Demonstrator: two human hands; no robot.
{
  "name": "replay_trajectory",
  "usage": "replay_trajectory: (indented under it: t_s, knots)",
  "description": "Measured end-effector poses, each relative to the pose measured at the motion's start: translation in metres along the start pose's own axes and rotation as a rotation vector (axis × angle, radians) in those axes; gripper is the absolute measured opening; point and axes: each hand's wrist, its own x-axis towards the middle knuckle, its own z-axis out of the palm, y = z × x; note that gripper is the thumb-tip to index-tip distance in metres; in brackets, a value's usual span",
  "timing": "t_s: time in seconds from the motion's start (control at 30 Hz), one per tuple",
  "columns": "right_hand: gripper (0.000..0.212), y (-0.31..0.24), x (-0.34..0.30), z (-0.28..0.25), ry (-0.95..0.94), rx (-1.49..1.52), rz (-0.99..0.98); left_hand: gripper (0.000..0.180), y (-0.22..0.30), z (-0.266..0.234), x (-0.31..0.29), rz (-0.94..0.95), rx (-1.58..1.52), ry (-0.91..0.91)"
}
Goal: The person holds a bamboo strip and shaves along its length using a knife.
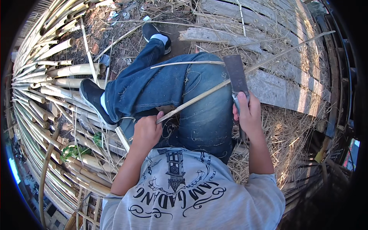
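My left hand [147, 129] is closed around the near end of a long, thin bamboo strip [197, 99], its thumb lying along the strip. The strip slants up to the right across my thigh and over the wooden boards. Closed on the handle of a broad, dark cleaver-like knife, my right hand [250, 114] is beside my knee. The knife's blade [235, 73] points away from me and crosses over the strip, covering a short part of it; whether its edge touches the strip, I cannot tell. A thin bamboo sliver [184, 63] lies over my jeans, its right end near the blade.
Many bamboo poles [57, 73] are stacked along the left side. Weathered wooden boards [280, 86] lie at the far right, strewn with shavings. Loose bamboo shavings [285, 134] pile up on the right. A small green plant [73, 152] grows among the poles.
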Motion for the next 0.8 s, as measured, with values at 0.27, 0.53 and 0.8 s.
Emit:
replay_trajectory:
  t_s: [0.27, 0.53, 0.8]
  knots:
    - [0.039, 0.013, -0.002, 0.005, -0.041, -0.044, -0.058, 0.044, 0.029, -0.004, 0.019, 0.102, 0.059, -0.015]
    - [0.036, 0.012, 0.02, -0.017, 0.248, 0.261, 0.065, 0.043, 0.047, -0.008, 0.03, 0.163, 0.055, -0.044]
    - [0.038, 0.009, 0.017, -0.016, 0.128, 0.171, 0.014, 0.041, 0.066, -0.011, 0.04, 0.165, 0.098, -0.045]
